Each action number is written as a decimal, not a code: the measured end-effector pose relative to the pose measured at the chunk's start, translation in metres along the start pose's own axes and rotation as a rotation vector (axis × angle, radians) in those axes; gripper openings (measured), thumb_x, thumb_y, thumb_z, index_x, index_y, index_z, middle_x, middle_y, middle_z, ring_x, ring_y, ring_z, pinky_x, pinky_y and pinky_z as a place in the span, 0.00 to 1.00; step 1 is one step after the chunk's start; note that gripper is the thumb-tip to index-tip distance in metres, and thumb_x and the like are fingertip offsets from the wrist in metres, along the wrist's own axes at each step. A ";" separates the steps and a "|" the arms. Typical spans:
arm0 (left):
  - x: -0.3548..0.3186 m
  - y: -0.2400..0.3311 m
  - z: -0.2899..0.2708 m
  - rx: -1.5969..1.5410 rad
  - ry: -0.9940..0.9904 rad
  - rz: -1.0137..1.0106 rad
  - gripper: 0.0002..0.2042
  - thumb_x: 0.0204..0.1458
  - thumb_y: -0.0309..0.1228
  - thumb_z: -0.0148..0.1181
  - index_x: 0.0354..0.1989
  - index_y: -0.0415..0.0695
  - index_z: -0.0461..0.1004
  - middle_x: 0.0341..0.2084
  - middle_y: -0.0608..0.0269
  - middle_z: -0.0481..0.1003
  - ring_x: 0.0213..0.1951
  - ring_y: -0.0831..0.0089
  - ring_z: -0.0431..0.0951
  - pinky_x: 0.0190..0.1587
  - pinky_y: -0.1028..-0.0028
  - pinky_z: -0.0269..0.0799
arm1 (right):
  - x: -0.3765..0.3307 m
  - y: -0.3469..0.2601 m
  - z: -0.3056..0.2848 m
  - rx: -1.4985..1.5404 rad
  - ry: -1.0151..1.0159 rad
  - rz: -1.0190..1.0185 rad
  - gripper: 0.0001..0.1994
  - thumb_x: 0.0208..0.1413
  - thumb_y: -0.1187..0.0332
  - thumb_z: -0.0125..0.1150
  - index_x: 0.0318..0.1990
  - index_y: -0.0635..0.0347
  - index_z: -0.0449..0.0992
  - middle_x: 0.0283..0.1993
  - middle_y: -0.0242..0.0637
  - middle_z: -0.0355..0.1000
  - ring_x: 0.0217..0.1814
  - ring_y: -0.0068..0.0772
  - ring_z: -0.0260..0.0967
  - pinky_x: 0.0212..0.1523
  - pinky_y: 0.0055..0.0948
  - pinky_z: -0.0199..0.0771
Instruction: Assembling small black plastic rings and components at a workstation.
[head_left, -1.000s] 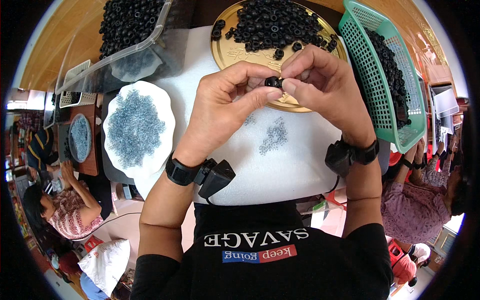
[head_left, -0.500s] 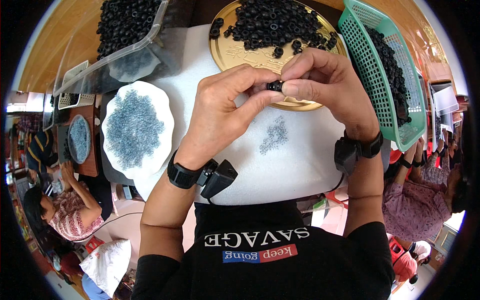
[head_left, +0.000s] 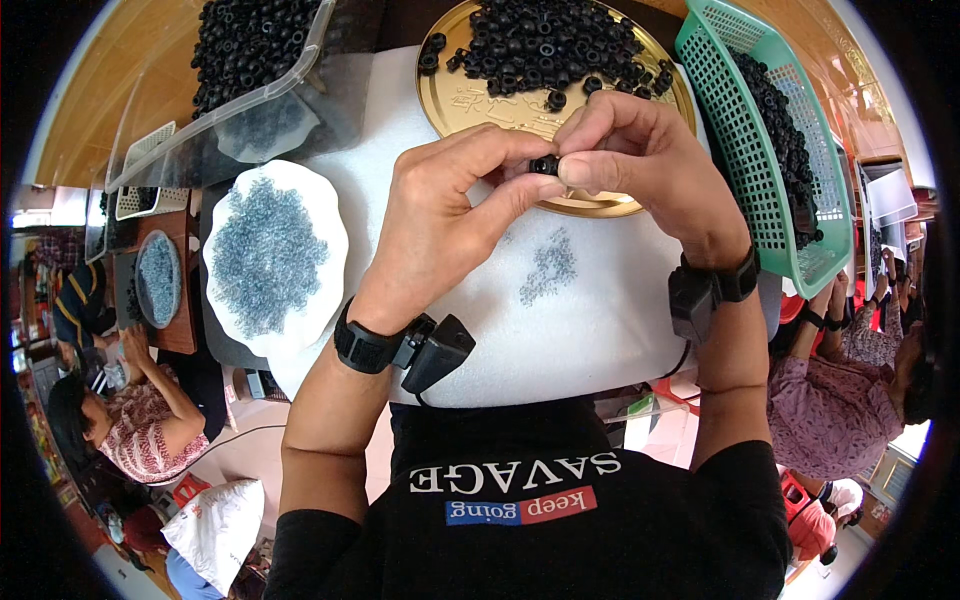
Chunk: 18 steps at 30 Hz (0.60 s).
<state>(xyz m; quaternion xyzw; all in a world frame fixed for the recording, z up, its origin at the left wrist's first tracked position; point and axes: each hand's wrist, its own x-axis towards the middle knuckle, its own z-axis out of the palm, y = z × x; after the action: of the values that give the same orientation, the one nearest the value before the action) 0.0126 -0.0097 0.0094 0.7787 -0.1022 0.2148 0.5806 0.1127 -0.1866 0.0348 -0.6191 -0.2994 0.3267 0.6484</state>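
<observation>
Over the near edge of a round gold tray [head_left: 505, 112], my left hand [head_left: 440, 205] pinches a small black ring-shaped plastic part [head_left: 543, 164] between thumb and forefinger. My right hand [head_left: 650, 165] is closed too, its thumb and fingertips pressed together right against that part; whatever lies between them is too small to make out. A heap of similar black parts [head_left: 545, 50] covers the far side of the tray. Below my hands, a little cluster of tiny translucent bluish pieces [head_left: 550, 268] lies on the white foam sheet [head_left: 600, 330].
At left stands a white scalloped plate [head_left: 337, 245] piled with the same bluish pieces. Behind it is a clear plastic bin [head_left: 215, 125] of black parts. A green perforated basket [head_left: 725, 130] holding black parts borders the right. Other people sit at both sides.
My right hand has shifted slightly left and away from me, its fingertips drawn closer around the black part. The black part has turned and is more covered by my fingers.
</observation>
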 end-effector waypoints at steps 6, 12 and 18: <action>0.001 0.002 -0.002 0.052 -0.013 0.024 0.10 0.46 0.24 0.65 0.38 0.37 0.78 0.26 0.61 0.77 0.26 0.75 0.76 0.30 0.78 0.72 | 0.005 0.007 -0.005 0.221 -0.119 0.102 0.08 0.50 0.71 0.67 0.33 0.61 0.73 0.36 0.31 0.72 0.36 0.21 0.72 0.40 0.21 0.76; 0.001 0.008 -0.005 0.152 -0.076 0.065 0.12 0.45 0.24 0.66 0.40 0.40 0.79 0.29 0.60 0.78 0.30 0.75 0.77 0.33 0.78 0.72 | 0.004 0.011 -0.010 0.330 -0.204 0.210 0.10 0.54 0.68 0.64 0.40 0.62 0.71 0.37 0.37 0.73 0.38 0.27 0.76 0.45 0.32 0.82; 0.001 0.008 -0.006 0.194 -0.066 0.164 0.12 0.39 0.24 0.69 0.35 0.40 0.79 0.23 0.63 0.73 0.29 0.74 0.74 0.28 0.76 0.68 | 0.006 0.013 -0.008 0.302 -0.265 0.197 0.18 0.51 0.65 0.66 0.45 0.66 0.71 0.38 0.37 0.72 0.36 0.26 0.76 0.38 0.29 0.84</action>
<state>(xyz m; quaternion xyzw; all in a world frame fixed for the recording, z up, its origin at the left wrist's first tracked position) 0.0091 -0.0060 0.0186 0.8268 -0.1633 0.2446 0.4795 0.1219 -0.1867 0.0213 -0.4930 -0.2679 0.5079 0.6537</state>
